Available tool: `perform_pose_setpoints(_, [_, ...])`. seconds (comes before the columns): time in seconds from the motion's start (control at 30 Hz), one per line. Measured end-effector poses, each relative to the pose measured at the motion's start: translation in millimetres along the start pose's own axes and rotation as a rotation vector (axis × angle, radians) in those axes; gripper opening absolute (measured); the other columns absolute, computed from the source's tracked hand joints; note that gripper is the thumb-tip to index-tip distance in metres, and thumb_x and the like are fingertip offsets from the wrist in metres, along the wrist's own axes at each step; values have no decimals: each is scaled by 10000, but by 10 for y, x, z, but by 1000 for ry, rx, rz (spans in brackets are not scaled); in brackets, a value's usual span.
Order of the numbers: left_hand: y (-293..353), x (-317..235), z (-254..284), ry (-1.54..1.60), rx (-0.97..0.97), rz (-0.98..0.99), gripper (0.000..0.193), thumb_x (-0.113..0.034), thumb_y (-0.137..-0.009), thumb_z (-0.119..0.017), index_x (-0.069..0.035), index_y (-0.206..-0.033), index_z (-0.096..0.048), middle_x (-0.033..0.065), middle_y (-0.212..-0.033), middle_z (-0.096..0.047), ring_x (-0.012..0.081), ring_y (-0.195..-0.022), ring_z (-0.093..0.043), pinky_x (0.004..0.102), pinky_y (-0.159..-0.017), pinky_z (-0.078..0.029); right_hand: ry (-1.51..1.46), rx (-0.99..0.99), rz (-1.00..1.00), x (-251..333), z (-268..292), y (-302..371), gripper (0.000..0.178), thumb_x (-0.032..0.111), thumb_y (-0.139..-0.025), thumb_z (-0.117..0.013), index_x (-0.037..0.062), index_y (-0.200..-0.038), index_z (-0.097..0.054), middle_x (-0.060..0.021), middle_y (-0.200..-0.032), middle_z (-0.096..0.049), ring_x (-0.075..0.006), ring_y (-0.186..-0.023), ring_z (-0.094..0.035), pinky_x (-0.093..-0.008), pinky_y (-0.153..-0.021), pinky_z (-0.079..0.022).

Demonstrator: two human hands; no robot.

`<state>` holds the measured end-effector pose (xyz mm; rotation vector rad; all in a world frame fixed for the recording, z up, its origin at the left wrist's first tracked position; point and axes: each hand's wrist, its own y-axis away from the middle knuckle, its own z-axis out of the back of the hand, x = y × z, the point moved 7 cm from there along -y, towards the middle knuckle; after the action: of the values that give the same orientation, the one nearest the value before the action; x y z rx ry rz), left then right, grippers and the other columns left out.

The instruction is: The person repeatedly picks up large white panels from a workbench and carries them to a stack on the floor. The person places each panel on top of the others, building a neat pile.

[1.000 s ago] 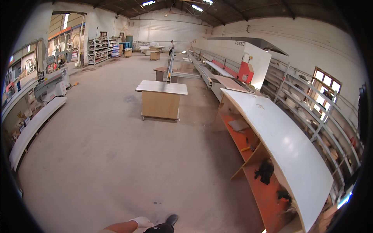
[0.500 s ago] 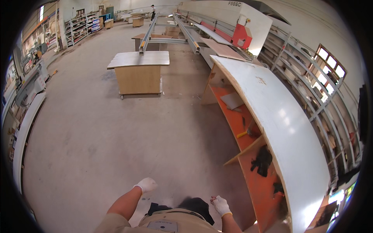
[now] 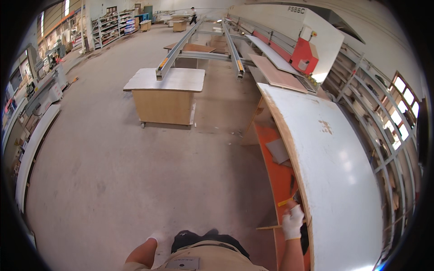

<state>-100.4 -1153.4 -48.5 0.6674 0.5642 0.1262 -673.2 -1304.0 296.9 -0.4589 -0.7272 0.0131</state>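
My right hand (image 3: 293, 223), in a white glove with bare fingertips, reaches forward beside the near long edge of a white-topped workbench (image 3: 337, 180). Its fingers look loosely extended, with nothing visible in them. Just ahead of the fingertips, a yellow-handled tool (image 3: 285, 202) lies on the orange shelf (image 3: 270, 167) under the top; its head is mostly hidden. By my left hip hangs my left hand (image 3: 156, 237), also in a white glove, its fingers out of sight behind the wrist.
Ahead stands a wheeled wooden cart (image 3: 163, 106) with a white board on top. Beyond it, metal rails (image 3: 181, 45) run toward a large white-and-red machine (image 3: 305, 54). Racks (image 3: 357, 86) line the right wall. A light-coloured panel (image 3: 277, 150) lies on the shelf. Far back, a person (image 3: 193, 16) walks.
The cart and rails appear closer. My right hand has moved forward and right, up to the bench's shelf opening. My left hand has dropped back toward my side.
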Motion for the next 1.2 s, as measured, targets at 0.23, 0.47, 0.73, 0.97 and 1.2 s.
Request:
perform_pose_setpoints(0.23, [-600, -18, -522, -179, 253, 79, 443, -431, -920, -663, -80, -1167, -771, 193, -1215, -738, 371, -1145, -683, 429, -1014, -508, 346, -233, -359, -1277, 31, -1549, 415, 78, -1028, -568, -1, -1435, -547, -200, -1393, -617, -320, -1221, -613, -371, -1055, -491])
perform_pose_setpoints(0.47, [-1184, -653, -159, 30, 351, 205, 424, -419, -930, -656, -82, -1161, -769, 183, -1199, -742, 365, -1126, -690, 433, -993, -518, 453, -109, -484, -1349, 107, -1665, 410, 147, -1014, -550, -28, -1383, -584, -272, -1502, -537, -418, -1343, -544, -415, -1156, -430])
perform_pose_setpoints(0.73, [-2128, -1211, 892, 88, 316, 181, 403, -406, -942, -649, -84, -1154, -766, 172, -1180, -747, 358, -1105, -699, 438, -969, -530, 631, -151, -300, -1060, 157, -1710, 272, 156, -949, -516, -54, -1051, -655, -279, -1109, -676, -459, -1037, -615, -518, -941, -497])
perform_pose_setpoints(0.97, [-2694, -1514, 1441, 118, 288, 165, 385, -394, -953, -642, -86, -1148, -764, 163, -1164, -750, 352, -1087, -706, 442, -948, -541, 654, -72, -549, -1074, 107, -1790, 452, 67, -977, -453, -85, -1393, -546, -275, -1358, -611, -408, -1323, -548, -411, -1176, -415])
perform_pose_setpoints(1.2, [-3065, -1618, 1726, 72, 321, 140, 367, -382, -963, -635, -87, -1142, -761, 154, -1148, -754, 346, -1069, -713, 447, -927, -551, 496, -163, -618, -1570, 168, -1441, 534, 16, -971, -440, -58, -1500, -464, -259, -1432, -591, -368, -1389, -529, -379, -1202, -402])
